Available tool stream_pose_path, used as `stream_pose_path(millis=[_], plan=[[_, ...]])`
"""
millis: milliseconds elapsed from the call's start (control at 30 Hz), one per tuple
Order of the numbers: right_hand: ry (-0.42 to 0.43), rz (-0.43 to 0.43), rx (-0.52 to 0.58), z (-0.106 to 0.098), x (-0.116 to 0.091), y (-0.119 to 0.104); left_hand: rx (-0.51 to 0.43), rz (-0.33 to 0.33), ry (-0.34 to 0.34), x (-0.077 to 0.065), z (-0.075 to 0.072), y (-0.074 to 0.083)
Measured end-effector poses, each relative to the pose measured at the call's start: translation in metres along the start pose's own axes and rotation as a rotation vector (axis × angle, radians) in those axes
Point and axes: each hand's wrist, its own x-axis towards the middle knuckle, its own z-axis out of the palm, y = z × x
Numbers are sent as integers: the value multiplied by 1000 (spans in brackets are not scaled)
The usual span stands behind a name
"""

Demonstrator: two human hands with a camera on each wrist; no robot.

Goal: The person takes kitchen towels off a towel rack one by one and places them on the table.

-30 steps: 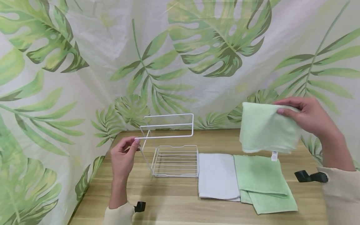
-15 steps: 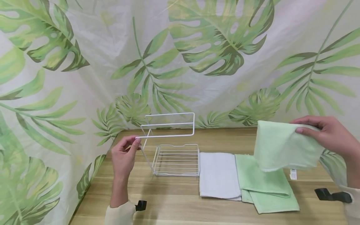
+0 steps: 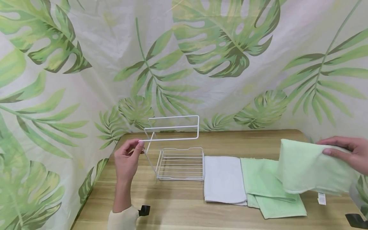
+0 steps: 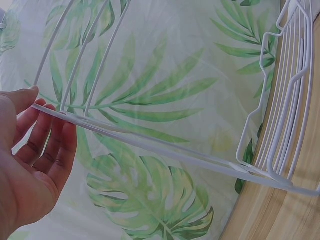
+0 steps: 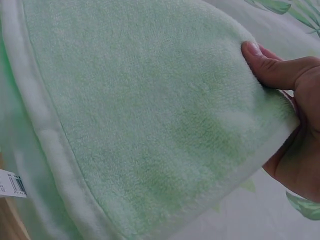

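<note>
My left hand (image 3: 127,156) pinches the upper front corner of a white wire rack (image 3: 181,177) between thumb and fingers. In the left wrist view the thumb (image 4: 25,97) lies on top of the wire, with the fingers curled beneath. At the right, my right hand (image 3: 349,153) grips the upper edge of a folded pale green towel (image 3: 310,169), which hangs above the table with a white tag (image 3: 322,198) below it. The right wrist view shows the thumb (image 5: 265,65) pressed on the towel's fluffy face; the fingers behind it are mostly hidden.
A folded white towel (image 3: 224,180) lies against the rack's right side. Beside it rests a folded green towel (image 3: 280,206), partly behind the held one. The wooden table (image 3: 175,214) ends at a leaf-printed curtain (image 3: 218,89) at the back.
My right hand has carried the pale green towel to the right and lower, uncovering more of the table's back right. The left hand stays at the rack's corner.
</note>
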Motion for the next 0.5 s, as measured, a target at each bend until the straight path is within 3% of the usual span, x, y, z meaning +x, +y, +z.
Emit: stream_pose_path(millis=[367,500], plan=[[-70,118,99,-9,-29,27,-11,-2,-1,-1,-1,-2],[-94,90,80,-15,-41,44,-17,5,-8,-1,-1,-1]])
